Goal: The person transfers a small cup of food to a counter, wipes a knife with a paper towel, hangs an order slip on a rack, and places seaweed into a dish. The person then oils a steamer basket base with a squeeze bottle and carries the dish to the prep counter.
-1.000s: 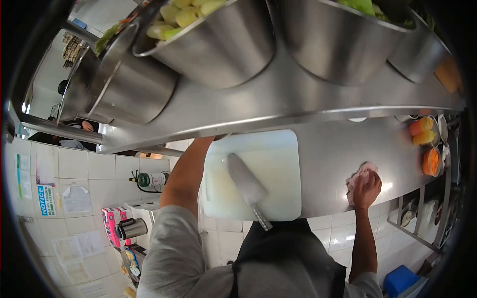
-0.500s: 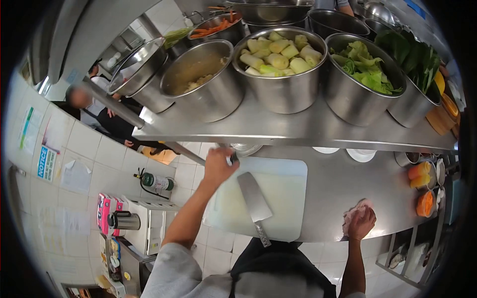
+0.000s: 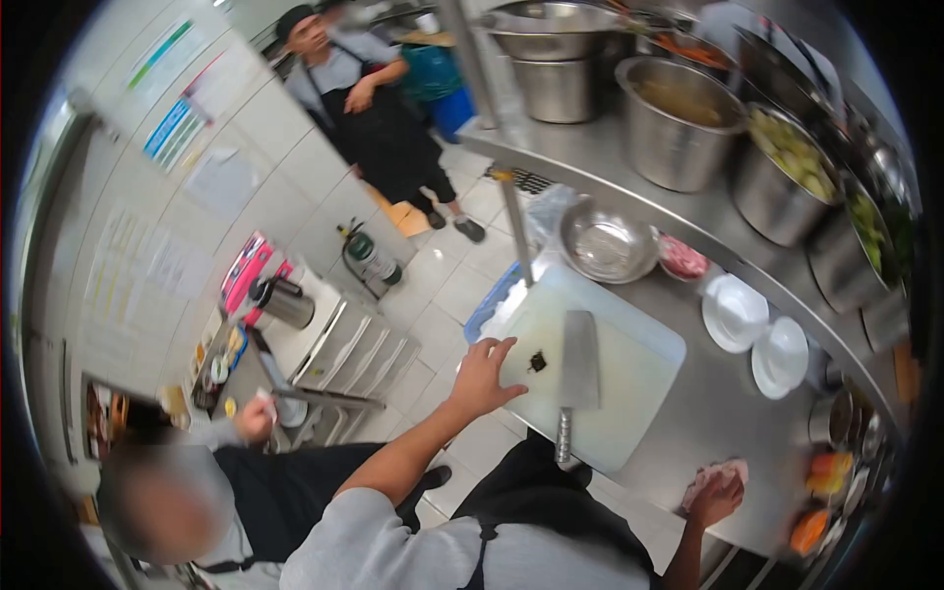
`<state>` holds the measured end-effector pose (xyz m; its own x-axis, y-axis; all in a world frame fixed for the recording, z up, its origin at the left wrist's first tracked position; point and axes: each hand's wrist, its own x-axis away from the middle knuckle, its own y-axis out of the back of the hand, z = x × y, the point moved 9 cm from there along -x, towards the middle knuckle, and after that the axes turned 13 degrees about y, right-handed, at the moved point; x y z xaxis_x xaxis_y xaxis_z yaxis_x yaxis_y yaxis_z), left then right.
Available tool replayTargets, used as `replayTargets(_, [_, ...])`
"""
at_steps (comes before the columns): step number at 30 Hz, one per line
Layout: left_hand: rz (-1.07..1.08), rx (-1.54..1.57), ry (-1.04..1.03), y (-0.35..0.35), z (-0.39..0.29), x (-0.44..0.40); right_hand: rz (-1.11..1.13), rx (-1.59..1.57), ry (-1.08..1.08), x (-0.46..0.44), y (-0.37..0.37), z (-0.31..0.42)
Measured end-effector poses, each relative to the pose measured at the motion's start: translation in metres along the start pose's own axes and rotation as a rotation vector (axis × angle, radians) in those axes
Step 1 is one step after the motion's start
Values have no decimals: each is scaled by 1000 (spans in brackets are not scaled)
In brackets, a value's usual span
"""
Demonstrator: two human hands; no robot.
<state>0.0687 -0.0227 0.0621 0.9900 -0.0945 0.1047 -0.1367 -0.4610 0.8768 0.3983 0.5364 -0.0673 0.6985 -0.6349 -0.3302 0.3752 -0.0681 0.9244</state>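
My left hand (image 3: 484,379) is over the left edge of the white cutting board (image 3: 629,393), fingers apart and holding nothing. Just right of its fingertips, a small dark item (image 3: 537,361) lies on the board. Beside that rests a cleaver (image 3: 580,362), its patterned metal handle (image 3: 563,436) toward my body. At the right, my right hand (image 3: 716,500) presses on a pinkish cloth (image 3: 710,478) on the steel counter (image 3: 678,433), its fingers curled on it.
Behind the board are a steel bowl (image 3: 608,241), red meat (image 3: 682,258) and white bowls (image 3: 736,313). Pots (image 3: 680,128) line the shelf (image 3: 590,157) above. One person (image 3: 369,113) stands at the back; another (image 3: 285,492) is close at my left.
My view has swung left. My left hand has come down from near the shelf to the board's left edge and is now open. A small dark item now shows on the board.
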Motion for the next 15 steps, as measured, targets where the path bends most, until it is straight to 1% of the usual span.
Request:
replayTargets(3, [-248, 182, 58, 20, 62, 52, 15, 28, 62, 0, -6, -5])
replayTargets(5, [-380, 216, 198, 7, 130, 100, 79, 116, 57, 0, -10, -9])
replayTargets(6, [-441, 229, 269, 1, 153, 125, 112, 163, 53, -3, -13, -9])
replayTargets(8, [-427, 462, 464, -27, 174, 166, 231, 128, 22, -12, -33, -19])
replayTargets(9, [-442, 480, 409, -38, 163, 176, 293, 130, -6, -10, -36, -30])
replayTargets(10, [-459, 462, 349, -46, 146, 180, 291, 191, 19, -11, -35, -30])
replayTargets(12, [-392, 586, 406, -69, 123, 182, 267, 313, 30, -11, -32, -20])
replayTargets(13, [-355, 618, 435, -80, 114, 180, 295, 297, -17, -12, -20, -11])
replayTargets(14, [-389, 613, 396, -84, 102, 178, 313, 268, -69, -15, -14, 1])
replayTargets(15, [-420, 607, 352, -85, 93, 177, 279, 234, -52, -15, -11, 3])
